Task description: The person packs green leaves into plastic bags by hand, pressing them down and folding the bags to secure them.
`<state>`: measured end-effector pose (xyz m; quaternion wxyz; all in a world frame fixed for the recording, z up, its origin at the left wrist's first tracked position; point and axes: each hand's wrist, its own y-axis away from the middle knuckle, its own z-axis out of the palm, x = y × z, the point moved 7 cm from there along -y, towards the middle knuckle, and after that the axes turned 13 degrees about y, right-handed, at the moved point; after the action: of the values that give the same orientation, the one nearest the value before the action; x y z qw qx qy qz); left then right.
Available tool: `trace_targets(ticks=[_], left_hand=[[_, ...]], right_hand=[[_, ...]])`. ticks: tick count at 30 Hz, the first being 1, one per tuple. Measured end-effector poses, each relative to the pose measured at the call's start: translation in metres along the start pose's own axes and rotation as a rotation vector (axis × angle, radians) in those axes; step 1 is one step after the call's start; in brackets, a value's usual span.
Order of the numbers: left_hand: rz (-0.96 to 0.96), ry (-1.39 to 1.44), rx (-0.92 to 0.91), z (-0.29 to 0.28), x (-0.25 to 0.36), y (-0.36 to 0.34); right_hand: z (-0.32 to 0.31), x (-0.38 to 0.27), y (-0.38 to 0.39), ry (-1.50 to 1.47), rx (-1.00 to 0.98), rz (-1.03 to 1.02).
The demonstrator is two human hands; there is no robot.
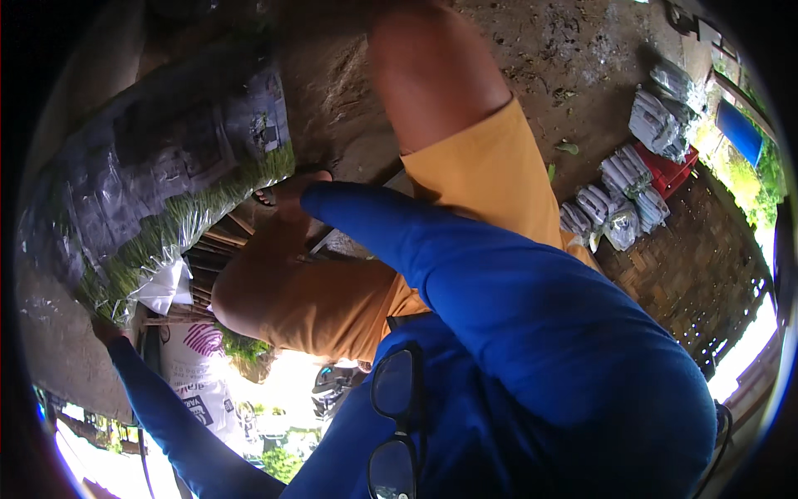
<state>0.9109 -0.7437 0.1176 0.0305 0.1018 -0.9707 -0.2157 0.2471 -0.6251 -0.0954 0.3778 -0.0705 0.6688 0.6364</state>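
Note:
A large bundle (pixel 158 158) lies on my left, wrapped in shiny clear plastic, with grey, printed-looking sheets on top and green grass-like stalks along its side. My left hand (pixel 105 328) is at its lower end, touching or just beneath the corner; the fingers are hidden. My right arm, in a blue sleeve (pixel 374 220), reaches across my lap toward the bundle's near side. The sleeve ends beside a foot (pixel 295 190) in a dark sandal. Skin there blends together, so the right hand's fingers cannot be made out. A loose white sheet (pixel 166 287) hangs under the bundle.
Several plastic-wrapped packets (pixel 619 191) stand at the right near a red container (pixel 665 170) and a woven mat (pixel 682 258). Thin sticks (pixel 218 249) lie beneath the bundle. A white printed sack (pixel 195 366) is close to my left arm. Eyeglasses (pixel 397 416) hang at my chest.

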Motion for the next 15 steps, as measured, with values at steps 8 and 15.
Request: trace_targets(ticks=[8, 15], left_hand=[[-0.018, -0.082, 0.102, -0.021, 0.056, -0.001], [-0.112, -0.119, 0.155, -0.052, 0.098, 0.044]], right_hand=[[0.056, 0.002, 0.063, 0.365, 0.042, -0.208], [-0.029, -0.09, 0.31, 0.883, 0.684, -0.807]])
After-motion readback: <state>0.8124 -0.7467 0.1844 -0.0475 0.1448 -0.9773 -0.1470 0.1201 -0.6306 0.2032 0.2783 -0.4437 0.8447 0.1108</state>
